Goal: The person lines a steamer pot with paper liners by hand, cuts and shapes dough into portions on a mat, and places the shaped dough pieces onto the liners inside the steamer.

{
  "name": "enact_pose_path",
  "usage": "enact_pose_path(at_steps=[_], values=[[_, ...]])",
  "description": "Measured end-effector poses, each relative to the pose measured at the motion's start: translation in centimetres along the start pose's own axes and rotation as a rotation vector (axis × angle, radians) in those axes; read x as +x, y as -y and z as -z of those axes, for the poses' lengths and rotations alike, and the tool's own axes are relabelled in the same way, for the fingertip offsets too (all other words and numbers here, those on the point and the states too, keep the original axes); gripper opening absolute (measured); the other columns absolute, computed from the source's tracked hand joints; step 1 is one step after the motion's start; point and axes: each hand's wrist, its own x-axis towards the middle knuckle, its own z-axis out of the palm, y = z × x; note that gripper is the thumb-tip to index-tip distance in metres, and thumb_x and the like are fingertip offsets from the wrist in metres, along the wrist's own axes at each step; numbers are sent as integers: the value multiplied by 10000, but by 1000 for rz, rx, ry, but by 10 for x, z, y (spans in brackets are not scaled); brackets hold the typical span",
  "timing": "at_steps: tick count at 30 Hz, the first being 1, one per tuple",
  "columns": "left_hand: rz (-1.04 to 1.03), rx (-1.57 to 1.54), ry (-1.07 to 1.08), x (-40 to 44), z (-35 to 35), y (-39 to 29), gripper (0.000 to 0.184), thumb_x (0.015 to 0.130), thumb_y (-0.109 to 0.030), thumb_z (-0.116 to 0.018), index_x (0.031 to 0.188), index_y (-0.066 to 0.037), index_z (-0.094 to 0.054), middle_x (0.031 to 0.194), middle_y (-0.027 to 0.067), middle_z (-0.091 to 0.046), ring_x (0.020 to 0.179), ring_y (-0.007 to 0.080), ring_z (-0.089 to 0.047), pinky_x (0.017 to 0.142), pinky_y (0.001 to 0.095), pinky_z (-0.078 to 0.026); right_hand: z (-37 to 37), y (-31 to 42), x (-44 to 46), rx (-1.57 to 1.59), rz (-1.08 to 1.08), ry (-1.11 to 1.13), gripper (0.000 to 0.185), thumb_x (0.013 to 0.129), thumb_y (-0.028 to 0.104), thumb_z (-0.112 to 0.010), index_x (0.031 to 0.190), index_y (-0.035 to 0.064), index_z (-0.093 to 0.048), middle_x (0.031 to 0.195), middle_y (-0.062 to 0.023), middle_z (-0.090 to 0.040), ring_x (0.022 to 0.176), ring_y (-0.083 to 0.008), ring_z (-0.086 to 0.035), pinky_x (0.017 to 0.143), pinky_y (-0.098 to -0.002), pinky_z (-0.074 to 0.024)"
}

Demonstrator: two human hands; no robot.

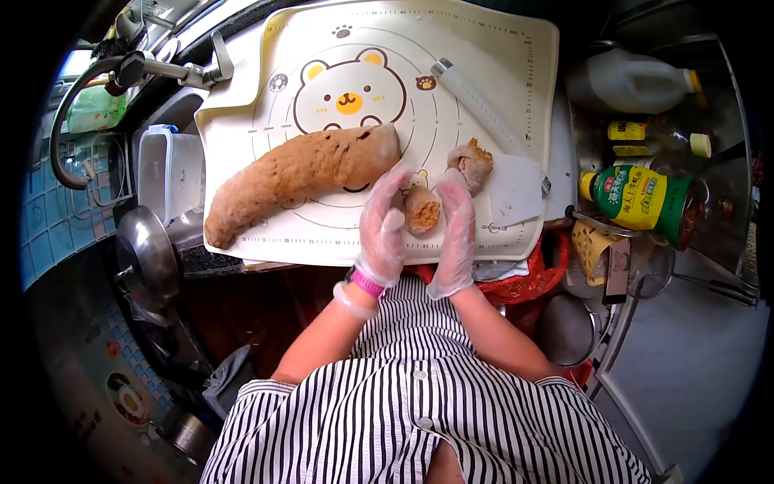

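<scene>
Both hands wear clear plastic gloves over the baking mat [492, 48], which has a printed bear. A small lump of brown dough [423, 211], its torn face toward me, lies between them. My left hand [382, 234] flanks it on the left, fingers stretched forward. On its other side is my right hand [454, 238], fingers also extended; whether either palm presses on the lump I cannot tell. A second torn dough piece [472, 165] sits just beyond my right fingertips. The long, thick dough log [302, 181] curves across the mat's left half.
At the right of the mat lie a white scraper [516, 190] and a long pale rolling pin [488, 109]. Bottles, including a green-and-yellow one [641, 202], stand farther right with a phone [617, 270]. To the left are a faucet [189, 73], plastic container [171, 173] and metal lid [147, 254].
</scene>
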Motion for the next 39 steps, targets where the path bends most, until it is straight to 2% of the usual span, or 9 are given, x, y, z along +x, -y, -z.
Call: enact_pose_path(at_steps=[4, 8, 12, 20, 22, 23, 27, 35, 39], values=[[135, -67, 62, -18, -18, 12, 891, 980, -704, -455, 1472, 39, -457, 1464, 203, -526, 1365, 301, -490, 1160, 395, -355, -8, 4, 7, -55, 44, -26, 657, 1096, 483, -351, 1523, -16, -345, 1516, -180, -437, 1380, -293, -480, 1184, -422, -341], [282, -291, -231, -33, -36, -2, 956, 954, -754, -447, 1497, 33, -424, 1518, 170, -466, 1380, 284, -473, 1183, 400, -335, -11, 11, 33, 49, 207, 176, 582, 1084, 431, -396, 1427, -34, -472, 1432, -202, -520, 1257, -299, -586, 1118, -411, -417], [80, -76, -1, -9, -1, -4, 865, 1010, -692, -397, 1452, 47, -473, 1480, 178, -518, 1362, 277, -505, 1175, 396, -347, 6, 17, 23, -271, 352, 79, 594, 1092, 448, -380, 1432, -29, -472, 1468, -173, -508, 1331, -285, -525, 1152, -414, -380], [213, -282, -68, -33, -26, 8, 896, 1004, -702, -392, 1526, 26, -385, 1533, 163, -433, 1406, 270, -446, 1201, 411, -312, -18, 9, 31, 22, -70, -34, 606, 1104, 474, -346, 1434, -24, -441, 1434, -178, -508, 1254, -272, -575, 1140, -408, -401], [283, -412, -148, -36, -25, -1, 896, 1007, -701, -384, 1535, 22, -369, 1575, 164, -384, 1419, 270, -432, 1211, 417, -294, -9, 12, 45, 62, -111, 117, 636, 1093, 520, -353, 1407, -22, -463, 1412, -178, -529, 1195, -275, -612, 1123, -399, -415], [207, -306, -86, -34, -16, -4, 924, 989, -718, -411, 1542, 20, -356, 1588, 171, -376, 1417, 272, -436, 1217, 426, -284, 0, 19, 43, -69, -9, 201, 758, 1058, 616, -359, 1458, -26, -406, 1443, -168, -489, 1340, -272, -496, 1169, -427, -358], [249, -409, -105, -10, -13, 1, 1004, 944, -767, -450, 1552, 23, -333, 1572, 179, -393, 1401, 260, -448, 1210, 426, -297, -2, 16, -2, 0, 33, -60, 662, 1094, 534, -319, 1450, -11, -441, 1456, -162, -487, 1350, -267, -485, 1160, -409, -362], [212, -315, -167, -28, -30, 15, 962, 960, -751, -444, 1496, 47, -408, 1489, 155, -483, 1404, 260, -433, 1192, 406, -315, 1, 16, 40, -31, -60, 221, 617, 1096, 503, -358, 1407, -12, -494, 1359, -168, -574, 1255, -268, -574, 1113, -399, -408], [77, -246, -52, -10, -11, 14, 814, 1014, -658, -441, 1462, 22, -477, 1466, 197, -522, 1343, 285, -519, 1137, 392, -387, 4, 16, 16, -155, 161, 42, 660, 1093, 518, -351, 1467, -18, -445, 1404, -177, -551, 1321, -266, -532, 1145, -408, -374]])
